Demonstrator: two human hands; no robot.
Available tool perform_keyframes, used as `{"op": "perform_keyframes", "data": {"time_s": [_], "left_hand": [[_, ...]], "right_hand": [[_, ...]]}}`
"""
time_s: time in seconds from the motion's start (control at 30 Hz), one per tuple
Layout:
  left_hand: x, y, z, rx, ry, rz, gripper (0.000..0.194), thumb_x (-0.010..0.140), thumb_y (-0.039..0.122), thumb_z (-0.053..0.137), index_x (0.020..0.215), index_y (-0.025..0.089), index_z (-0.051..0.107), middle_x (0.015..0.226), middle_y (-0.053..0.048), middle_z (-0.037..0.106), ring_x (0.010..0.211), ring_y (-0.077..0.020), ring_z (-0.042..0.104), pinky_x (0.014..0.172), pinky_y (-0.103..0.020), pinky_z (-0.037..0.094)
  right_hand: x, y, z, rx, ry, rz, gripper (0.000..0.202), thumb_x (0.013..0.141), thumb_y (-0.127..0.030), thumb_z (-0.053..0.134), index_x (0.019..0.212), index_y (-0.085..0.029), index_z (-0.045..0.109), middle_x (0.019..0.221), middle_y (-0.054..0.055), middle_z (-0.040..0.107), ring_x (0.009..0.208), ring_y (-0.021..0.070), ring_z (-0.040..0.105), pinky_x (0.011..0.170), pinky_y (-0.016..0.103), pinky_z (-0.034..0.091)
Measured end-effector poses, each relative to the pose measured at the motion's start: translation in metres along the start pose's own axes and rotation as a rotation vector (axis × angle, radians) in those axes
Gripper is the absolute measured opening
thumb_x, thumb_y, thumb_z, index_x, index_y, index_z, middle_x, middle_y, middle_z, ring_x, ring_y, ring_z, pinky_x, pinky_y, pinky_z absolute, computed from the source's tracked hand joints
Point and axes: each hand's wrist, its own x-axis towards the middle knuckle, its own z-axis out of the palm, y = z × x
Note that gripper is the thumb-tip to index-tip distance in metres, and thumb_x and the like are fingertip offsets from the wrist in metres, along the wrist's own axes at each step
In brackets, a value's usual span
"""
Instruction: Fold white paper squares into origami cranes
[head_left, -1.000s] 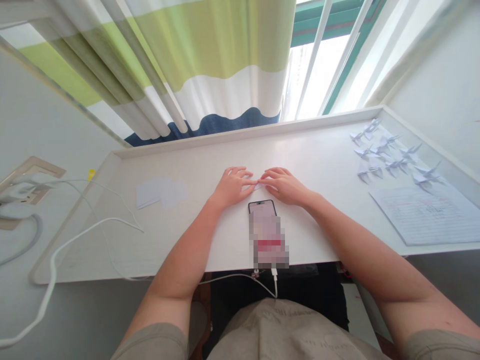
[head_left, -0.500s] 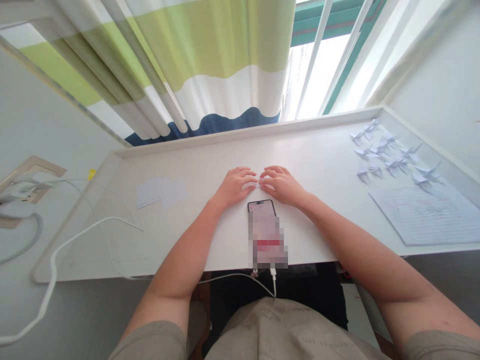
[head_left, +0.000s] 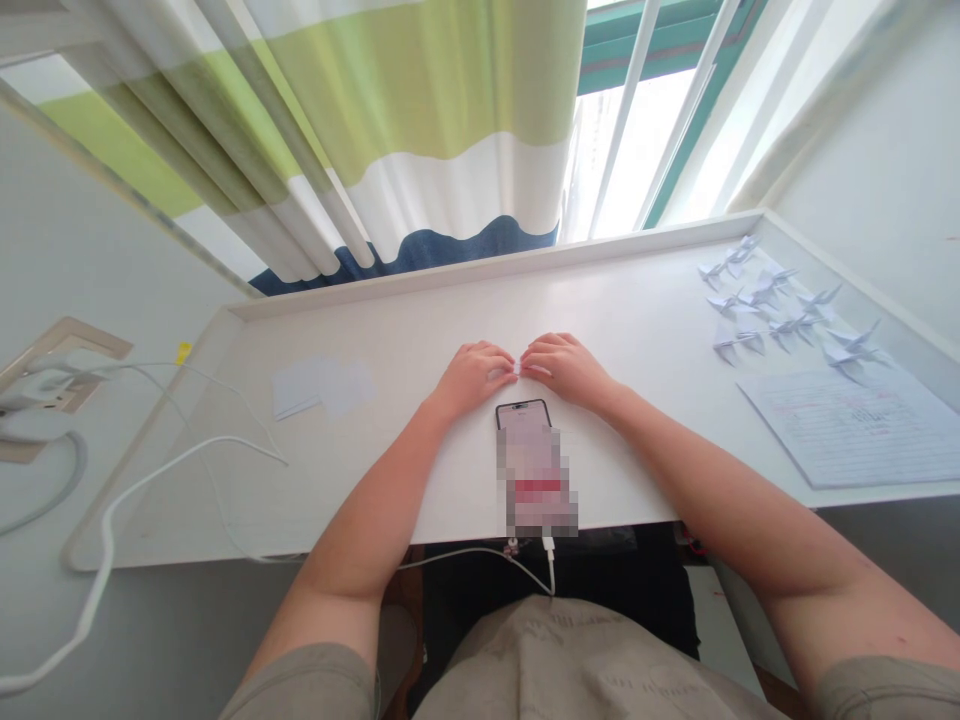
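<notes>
My left hand and my right hand meet above the middle of the white desk. Their fingers are pinched together on a small piece of white paper, most of it hidden behind the fingertips. How the paper is folded cannot be made out. Just below the hands, a phone lies face up near the desk's front edge, its screen partly blurred out. A white charging cable is plugged into its lower end.
Several folded paper cranes stand at the far right, behind a written sheet of lined paper. Square paper sheets lie on the left. White cables run from a wall socket across the left corner. A raised rim borders the back.
My fingers have closed in tighter around the small paper, and the left hand's fingers have dropped slightly. The other things stay where they were.
</notes>
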Motion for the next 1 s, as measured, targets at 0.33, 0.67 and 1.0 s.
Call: {"op": "perform_keyframes", "data": {"time_s": [0.33,0.67,1.0], "left_hand": [[0.004,0.004,0.008,0.035,0.02,-0.05,0.02,0.105,0.031,0.062,0.099,0.028,0.081,0.117,-0.003,0.081,0.114,-0.0248,0.069,0.105,-0.045,0.046],[0.007,0.008,0.008,0.004,-0.007,-0.095,0.024,0.108,0.03,0.054,0.1,0.024,0.076,0.119,-0.006,0.078,0.116,-0.0266,0.064,0.108,-0.046,0.045],[0.012,0.008,0.018,-0.001,0.055,-0.128,0.018,0.105,0.029,0.061,0.097,0.022,0.075,0.107,-0.008,0.076,0.11,-0.0265,0.066,0.106,-0.046,0.047]], "right_hand": [[0.0,-0.001,0.004,-0.007,0.009,0.023,0.022,0.106,-0.024,0.061,0.103,-0.025,0.082,0.116,0.008,0.083,0.122,0.0299,0.066,0.109,0.047,0.044],[0.0,0.006,0.007,0.142,0.061,0.098,0.021,0.103,-0.029,0.063,0.099,-0.025,0.082,0.117,0.008,0.083,0.117,0.0308,0.069,0.106,0.05,0.05],[0.002,0.005,0.013,0.221,0.104,0.177,0.018,0.098,-0.023,0.063,0.094,-0.023,0.08,0.111,0.009,0.083,0.109,0.0294,0.072,0.102,0.048,0.054]]}}
